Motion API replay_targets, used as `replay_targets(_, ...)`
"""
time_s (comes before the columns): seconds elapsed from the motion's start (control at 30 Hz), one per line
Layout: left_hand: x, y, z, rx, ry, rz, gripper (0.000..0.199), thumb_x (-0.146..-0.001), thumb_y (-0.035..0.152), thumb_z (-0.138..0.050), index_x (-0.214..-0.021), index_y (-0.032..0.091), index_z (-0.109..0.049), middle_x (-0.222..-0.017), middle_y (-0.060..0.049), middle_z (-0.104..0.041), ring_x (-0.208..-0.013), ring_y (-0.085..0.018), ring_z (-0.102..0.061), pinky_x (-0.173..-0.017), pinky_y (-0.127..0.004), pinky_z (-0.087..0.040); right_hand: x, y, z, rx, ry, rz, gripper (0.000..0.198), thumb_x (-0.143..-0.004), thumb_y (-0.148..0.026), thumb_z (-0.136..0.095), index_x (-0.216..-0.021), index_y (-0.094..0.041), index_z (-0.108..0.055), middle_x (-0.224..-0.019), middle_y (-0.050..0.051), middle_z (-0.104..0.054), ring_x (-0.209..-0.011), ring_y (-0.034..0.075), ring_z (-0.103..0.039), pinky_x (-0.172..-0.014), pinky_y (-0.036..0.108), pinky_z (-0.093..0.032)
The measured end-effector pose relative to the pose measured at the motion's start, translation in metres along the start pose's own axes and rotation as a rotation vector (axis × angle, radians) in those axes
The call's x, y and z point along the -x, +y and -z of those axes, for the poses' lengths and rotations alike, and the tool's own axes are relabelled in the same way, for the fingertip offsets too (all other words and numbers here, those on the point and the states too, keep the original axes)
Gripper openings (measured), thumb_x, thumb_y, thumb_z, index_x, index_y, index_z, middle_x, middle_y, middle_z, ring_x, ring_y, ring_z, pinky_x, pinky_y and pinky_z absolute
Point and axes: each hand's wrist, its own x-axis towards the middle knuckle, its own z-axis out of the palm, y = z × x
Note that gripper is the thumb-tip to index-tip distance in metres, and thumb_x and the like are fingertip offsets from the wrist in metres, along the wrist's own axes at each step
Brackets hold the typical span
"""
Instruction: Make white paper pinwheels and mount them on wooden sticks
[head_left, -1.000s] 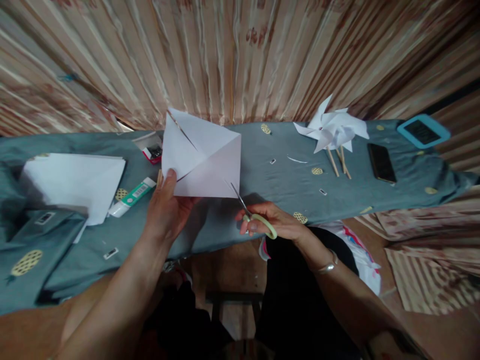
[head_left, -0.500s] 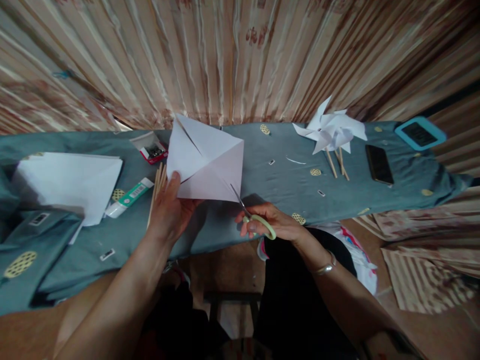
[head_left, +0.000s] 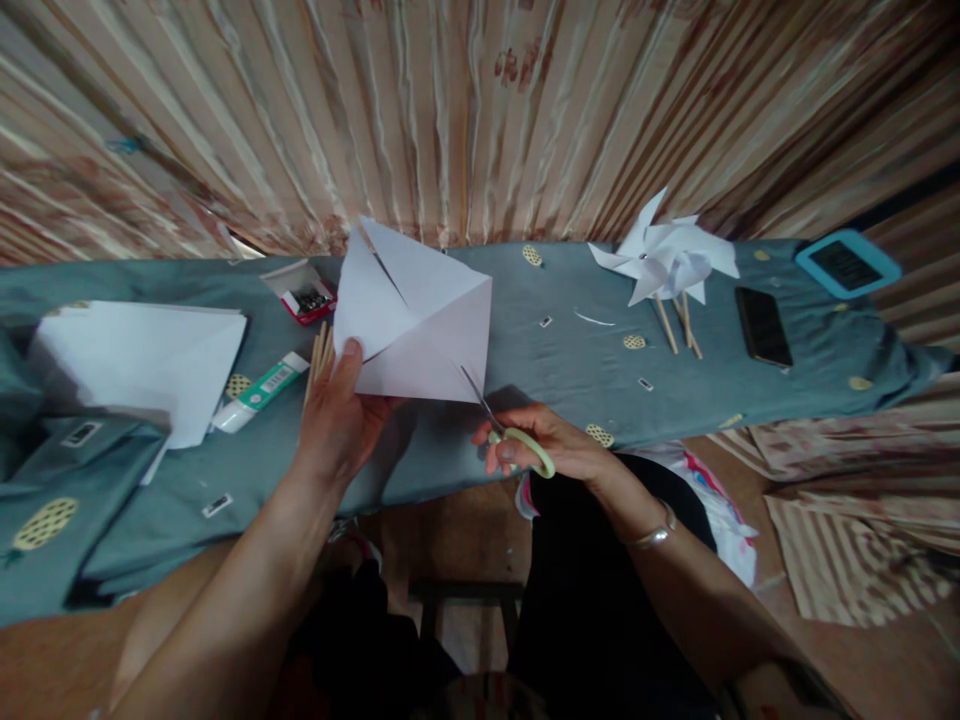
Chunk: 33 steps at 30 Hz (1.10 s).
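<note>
My left hand (head_left: 341,410) grips the lower left of a white paper square (head_left: 442,340), thumb on top and fingers beneath. Diagonal creases cross the sheet, and slits run inward from its upper left and lower left corners. In my right hand (head_left: 544,440) are scissors (head_left: 531,447) with pale green handles. Their blades lie at the paper's lower right corner, pointing along the crease toward the centre. Part of the left hand's fingers is hidden under the sheet. Several wooden sticks (head_left: 319,350) lie just behind my left hand.
On the cloth-covered table (head_left: 555,380) lie stacked white paper (head_left: 142,360), a glue tube (head_left: 262,392) and an open red box (head_left: 306,300) of small metal pieces. To the right are paper pinwheels (head_left: 667,255) on sticks, a phone (head_left: 763,326) and a blue-framed device (head_left: 847,264). A curtain (head_left: 450,120) hangs behind.
Very little differs. The view has shifted slightly, and the paper's upper left corner tilts a bit differently. Both hands keep their holds, with the scissors still at the lower right corner.
</note>
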Motion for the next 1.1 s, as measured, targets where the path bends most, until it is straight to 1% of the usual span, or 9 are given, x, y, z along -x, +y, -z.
replay_targets(0.17,0.0007,0.0011,0.0001,-0.001,0.0,-0.011,0.026,-0.097,0.02,-0.052,-0.121,0.026,-0.06,-0.096,-0.001,-0.073,-0.084,-0.014,-0.065,-0.083,-0.032,-0.056,-0.0003,0.002,-0.0002,-0.004,-0.001,-0.004,0.039,-0.067,-0.048,-0.082,-0.084,-0.016,-0.07,-0.066,-0.001,-0.07,-0.055,0.009,-0.061,-0.053,0.02,-0.05)
replay_targets(0.33,0.0011,0.0027,0.0004,0.004,0.022,0.004,0.024,-0.093,0.021,-0.058,-0.116,0.024,-0.062,-0.101,-0.001,-0.072,-0.084,-0.016,-0.066,-0.084,-0.034,-0.057,-0.0011,0.005,-0.0005,-0.029,0.002,-0.005,0.036,-0.066,-0.045,-0.084,-0.083,-0.016,-0.07,-0.062,-0.003,-0.068,-0.051,0.007,-0.059,-0.051,0.018,-0.049)
replay_targets(0.53,0.0019,0.004,-0.0004,0.007,0.008,-0.003,0.021,-0.097,0.018,-0.052,-0.114,0.023,-0.063,-0.097,0.0,-0.072,-0.085,-0.014,-0.065,-0.089,-0.034,-0.057,-0.0016,0.005,-0.0023,-0.046,0.015,-0.003,0.034,-0.066,-0.043,-0.085,-0.079,-0.016,-0.069,-0.06,-0.004,-0.068,-0.048,0.006,-0.059,-0.048,0.017,-0.048)
replay_targets(0.7,0.0014,0.0038,0.0013,0.014,0.023,0.014,0.021,-0.097,0.019,-0.052,-0.113,0.023,-0.064,-0.1,-0.001,-0.072,-0.084,-0.014,-0.065,-0.083,-0.033,-0.058,-0.0022,0.006,-0.0029,-0.065,0.032,-0.041,0.035,-0.063,-0.041,-0.087,-0.078,-0.015,-0.068,-0.058,-0.004,-0.068,-0.047,0.006,-0.059,-0.047,0.016,-0.047)
replay_targets(0.87,0.0013,0.0035,0.0025,0.018,0.004,0.002,0.021,-0.097,0.019,-0.053,-0.114,0.025,-0.063,-0.1,0.0,-0.072,-0.086,-0.014,-0.065,-0.083,-0.031,-0.057,-0.0028,0.0087,-0.0028,-0.063,0.039,-0.051,0.036,-0.064,-0.044,-0.085,-0.078,-0.015,-0.068,-0.056,-0.004,-0.067,-0.046,0.005,-0.056,-0.046,0.015,-0.045)
replay_targets(1.0,0.0018,0.0039,0.0023,0.018,0.022,0.01,0.022,-0.095,0.019,-0.055,-0.115,0.025,-0.063,-0.099,0.0,-0.071,-0.084,-0.014,-0.065,-0.074,-0.027,-0.058,-0.0034,0.0094,-0.0029,-0.042,0.044,-0.054,0.038,-0.064,-0.046,-0.085,-0.079,-0.015,-0.068,-0.057,-0.004,-0.066,-0.046,0.005,-0.055,-0.046,0.016,-0.045)
replay_targets(1.1,0.0023,0.0031,0.0025,0.011,0.004,0.018,0.022,-0.094,0.021,-0.058,-0.115,0.023,-0.062,-0.097,-0.001,-0.071,-0.08,-0.014,-0.066,-0.065,-0.024,-0.058,-0.0044,0.009,-0.0031,-0.029,0.036,-0.047,0.042,-0.063,-0.048,-0.086,-0.08,-0.015,-0.067,-0.06,-0.005,-0.066,-0.049,0.005,-0.057,-0.048,0.016,-0.046)
